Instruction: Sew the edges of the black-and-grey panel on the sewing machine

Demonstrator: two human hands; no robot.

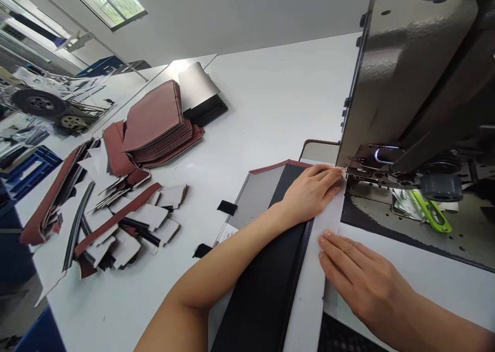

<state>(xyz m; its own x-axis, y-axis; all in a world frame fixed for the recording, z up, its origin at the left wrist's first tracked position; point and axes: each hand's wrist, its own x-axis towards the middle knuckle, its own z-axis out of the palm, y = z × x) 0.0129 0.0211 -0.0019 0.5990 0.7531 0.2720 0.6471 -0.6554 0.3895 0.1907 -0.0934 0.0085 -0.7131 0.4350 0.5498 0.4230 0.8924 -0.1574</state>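
White worktable [270,94]; industrial sewing machine [410,73] right; maroon cut panels [152,117] stacked far left. Black-and-white layered panel [263,295] runs up to presser foot [367,169]. Left hand [311,194] open, flat on panel, fingertips by foot; right hand [363,280] open, fingers spread on white strip [323,212]; neither gripping.

Head-worn cam, single view, looks fwd & down, frame tilted, close above hands [309,194], sewing machine [410,73] at right

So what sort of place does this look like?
Probably a sewing workshop making stitched panel goods. There's an industrial sewing machine, stacks of cut reddish-brown panels, and a long white work table with offcuts and pieces spread across it.
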